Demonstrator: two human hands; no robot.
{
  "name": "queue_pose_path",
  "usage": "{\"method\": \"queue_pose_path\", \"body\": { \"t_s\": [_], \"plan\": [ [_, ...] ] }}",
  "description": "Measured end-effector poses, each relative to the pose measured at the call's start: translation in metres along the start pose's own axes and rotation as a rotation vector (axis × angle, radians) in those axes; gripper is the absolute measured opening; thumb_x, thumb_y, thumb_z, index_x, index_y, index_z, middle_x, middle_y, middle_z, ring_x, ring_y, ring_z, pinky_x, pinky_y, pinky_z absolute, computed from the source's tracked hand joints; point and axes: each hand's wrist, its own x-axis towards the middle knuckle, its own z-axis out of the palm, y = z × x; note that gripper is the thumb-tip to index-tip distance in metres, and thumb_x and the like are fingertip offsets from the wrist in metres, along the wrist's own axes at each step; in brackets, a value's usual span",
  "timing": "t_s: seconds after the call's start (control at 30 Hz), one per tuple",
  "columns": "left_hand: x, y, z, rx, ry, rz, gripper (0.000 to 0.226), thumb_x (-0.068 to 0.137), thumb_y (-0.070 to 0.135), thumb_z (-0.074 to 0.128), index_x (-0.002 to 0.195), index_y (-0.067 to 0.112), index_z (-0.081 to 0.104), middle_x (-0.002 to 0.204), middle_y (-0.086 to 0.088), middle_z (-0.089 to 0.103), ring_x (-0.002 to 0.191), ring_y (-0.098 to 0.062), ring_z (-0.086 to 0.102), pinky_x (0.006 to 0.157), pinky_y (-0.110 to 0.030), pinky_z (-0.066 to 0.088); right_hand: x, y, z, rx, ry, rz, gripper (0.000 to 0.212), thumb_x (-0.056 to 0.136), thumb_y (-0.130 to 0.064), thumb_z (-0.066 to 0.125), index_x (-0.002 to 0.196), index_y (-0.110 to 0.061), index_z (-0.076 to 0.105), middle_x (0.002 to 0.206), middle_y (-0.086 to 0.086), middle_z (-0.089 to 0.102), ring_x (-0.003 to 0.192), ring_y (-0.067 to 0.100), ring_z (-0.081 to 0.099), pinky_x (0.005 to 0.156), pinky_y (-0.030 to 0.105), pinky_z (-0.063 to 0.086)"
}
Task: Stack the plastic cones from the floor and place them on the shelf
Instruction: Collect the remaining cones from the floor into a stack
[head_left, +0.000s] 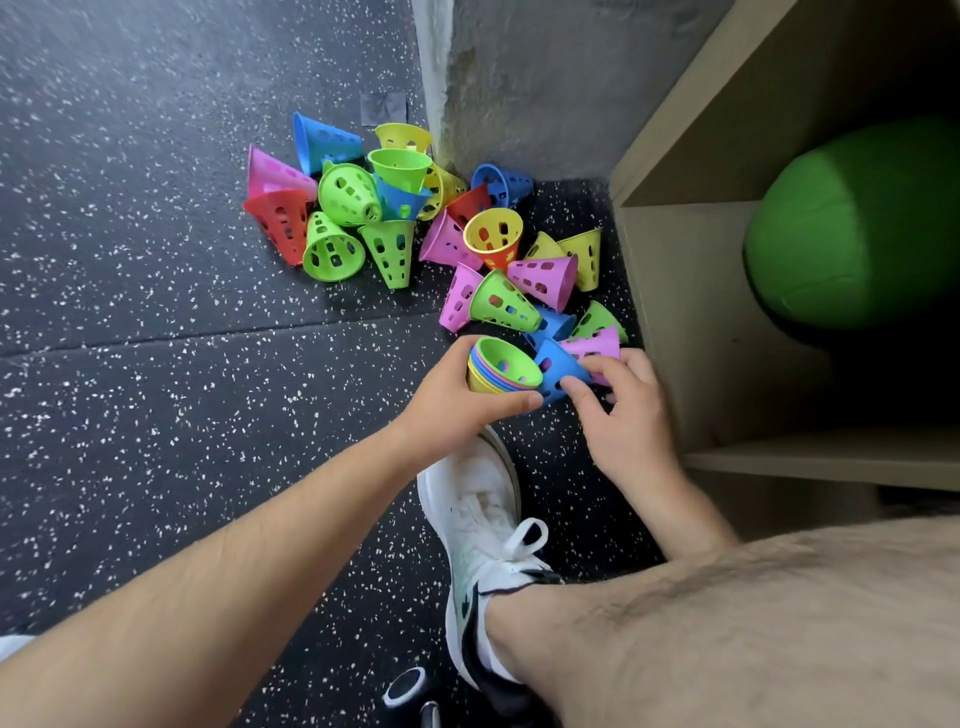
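Several perforated plastic cones in green, pink, blue, yellow and red lie scattered in a pile (384, 208) on the dark speckled floor. My left hand (457, 395) is wrapped around a nested stack of cones (501, 369), mouth up, with a green cone on top. Just right of the stack, the fingers of my right hand (623, 415) pinch a blue cone (558, 369) that lies on its side. A pink cone (597, 345) rests right behind the blue one. The wooden shelf (691, 322) stands at the right, next to the cones.
A large green ball (857, 223) fills the shelf's compartment. A concrete wall corner (519, 88) rises behind the pile. My white shoe (478, 525) and bare leg are below the hands. A patch of grey tape (384, 108) sticks to the floor.
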Motion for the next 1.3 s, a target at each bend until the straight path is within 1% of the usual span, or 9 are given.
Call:
{"method": "queue_pose_path", "body": {
  "t_s": [0.13,0.27,0.4,0.63,0.77,0.87,0.97,1.1,1.3],
  "plan": [
    [0.001,0.004,-0.016,-0.011,0.055,0.030,0.055,0.073,0.017,0.094,0.114,0.029,0.060,0.099,0.011,0.073,0.082,0.005,0.068,0.073,-0.013,0.051,0.020,-0.018,-0.011,0.031,0.058,-0.065,0.017,0.089,-0.022,0.074,0.103,-0.014,0.071,0.103,-0.001,0.058,0.095,0.016,0.061,0.081,0.040,0.053],
    [0.004,0.006,-0.030,-0.014,0.103,0.033,0.062,0.071,0.020,0.095,0.121,0.025,0.058,0.103,0.006,0.074,0.087,-0.004,0.071,0.077,-0.024,0.058,0.039,-0.044,-0.018,0.039,0.119,-0.155,0.018,0.089,-0.023,0.074,0.103,-0.012,0.071,0.102,-0.003,0.057,0.096,0.023,0.062,0.084,0.044,0.053],
    [0.004,0.009,-0.038,-0.013,0.121,0.038,0.065,0.071,0.019,0.095,0.123,0.020,0.057,0.102,0.003,0.074,0.081,-0.005,0.068,0.071,-0.023,0.057,0.050,-0.067,-0.006,0.081,0.014,-0.220,0.014,0.088,-0.023,0.073,0.099,-0.016,0.071,0.099,-0.003,0.058,0.095,0.023,0.060,0.083,0.043,0.052],
    [0.001,0.010,-0.054,-0.041,0.158,0.067,0.060,0.076,0.004,0.088,0.126,0.015,0.056,0.097,0.006,0.070,0.074,0.004,0.064,0.066,-0.013,0.049,0.050,-0.100,0.020,0.029,-0.332,-0.443,0.012,0.090,-0.019,0.070,0.101,-0.019,0.071,0.096,-0.008,0.061,0.097,0.011,0.056,0.090,0.033,0.046],
    [-0.004,0.005,-0.069,-0.050,0.177,0.071,0.062,0.073,0.008,0.092,0.123,0.017,0.057,0.098,0.007,0.071,0.076,0.003,0.065,0.067,-0.015,0.051,0.048,-0.112,0.023,0.103,-0.416,-0.354,0.022,0.097,-0.030,0.060,0.120,-0.029,0.060,0.105,-0.023,0.060,0.107,-0.003,0.056,0.096,0.022,0.044],
    [-0.004,0.002,-0.074,-0.055,0.185,0.074,0.069,0.069,0.014,0.096,0.125,0.019,0.058,0.106,0.002,0.073,0.086,-0.003,0.068,0.078,-0.022,0.056,0.048,-0.115,0.025,0.132,-0.385,-0.290,0.033,0.100,-0.023,0.056,0.132,-0.027,0.047,0.097,-0.028,0.057,0.097,-0.011,0.055,0.084,0.009,0.040],
    [-0.003,0.002,-0.075,-0.055,0.178,0.082,0.069,0.068,0.015,0.096,0.126,0.021,0.058,0.110,0.000,0.073,0.089,-0.005,0.068,0.081,-0.024,0.057,0.050,-0.116,0.028,0.146,-0.344,-0.290,0.025,0.100,-0.018,0.056,0.124,-0.027,0.054,0.100,-0.018,0.060,0.099,-0.001,0.057,0.087,0.015,0.045],
    [-0.003,0.005,-0.073,-0.072,0.169,0.095,0.070,0.069,0.013,0.096,0.127,0.019,0.057,0.111,-0.003,0.072,0.090,-0.006,0.068,0.078,-0.022,0.056,0.050,-0.109,0.034,0.089,-0.240,-0.367,0.014,0.099,-0.020,0.059,0.112,-0.024,0.064,0.113,-0.011,0.057,0.115,0.012,0.051,0.098,0.037,0.045],
    [-0.002,0.010,-0.066,-0.068,0.153,0.109,0.068,0.072,0.011,0.093,0.129,0.014,0.056,0.108,0.001,0.072,0.085,0.001,0.068,0.072,-0.015,0.053,0.040,-0.104,0.031,0.199,-0.266,-0.265,0.023,0.099,-0.029,0.058,0.120,-0.022,0.063,0.121,-0.012,0.057,0.120,0.005,0.053,0.102,0.039,0.048]
  ]
}}
